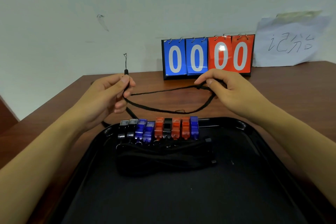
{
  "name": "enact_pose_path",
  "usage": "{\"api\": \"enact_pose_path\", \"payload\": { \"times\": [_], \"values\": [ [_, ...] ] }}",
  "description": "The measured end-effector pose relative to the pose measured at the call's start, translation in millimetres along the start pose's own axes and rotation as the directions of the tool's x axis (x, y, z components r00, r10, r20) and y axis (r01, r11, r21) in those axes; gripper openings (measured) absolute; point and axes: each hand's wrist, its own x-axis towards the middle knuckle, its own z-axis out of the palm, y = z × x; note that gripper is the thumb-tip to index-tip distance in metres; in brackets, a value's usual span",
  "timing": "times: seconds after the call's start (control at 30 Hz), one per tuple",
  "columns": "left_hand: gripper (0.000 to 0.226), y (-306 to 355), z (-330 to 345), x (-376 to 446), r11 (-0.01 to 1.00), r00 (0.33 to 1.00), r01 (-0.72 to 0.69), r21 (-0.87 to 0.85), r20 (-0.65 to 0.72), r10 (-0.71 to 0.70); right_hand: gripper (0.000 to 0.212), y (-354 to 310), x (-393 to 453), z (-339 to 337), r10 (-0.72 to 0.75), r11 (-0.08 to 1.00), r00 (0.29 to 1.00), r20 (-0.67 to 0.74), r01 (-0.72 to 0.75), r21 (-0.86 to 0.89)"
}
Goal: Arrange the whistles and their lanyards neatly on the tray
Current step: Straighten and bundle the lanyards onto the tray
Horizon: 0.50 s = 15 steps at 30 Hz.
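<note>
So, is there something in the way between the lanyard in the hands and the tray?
Nothing visible blocks it. The lanyard hangs between left hand and right hand, above the table. The whistles line the tray far edge; the near part is bare.

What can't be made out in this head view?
- Black plastic tray: near and right parts cut off by the frame edge.
- Bundle of black lanyards on the tray: black on black, so the count cannot be told.
- Loose black cord lanyard: the stretches inside the left hand and the right hand are hidden by the fingers.
- Handwriting on the white paper sheet: too faint to read.
</note>
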Motion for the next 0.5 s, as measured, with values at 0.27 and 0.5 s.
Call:
{"api": "enact_pose_path", "payload": {
  "times": [0.27, 0.5],
  "values": [
    [0.025, -1, -3, 4, 0.999, 0.995, -0.036, 0.019, -0.090, 0.037, 0.024, 1, -1, 1, -0.016, 0.987, 1.000, 0.022, 0.019, -0.159],
    [0.024, -4, -13, 8, 0.996, 0.980, -0.076, 0.049, -0.182, 0.084, 0.017, 10, 2, -1, -0.069, 0.948, 0.997, 0.040, 0.078, -0.309]
  ]
}}
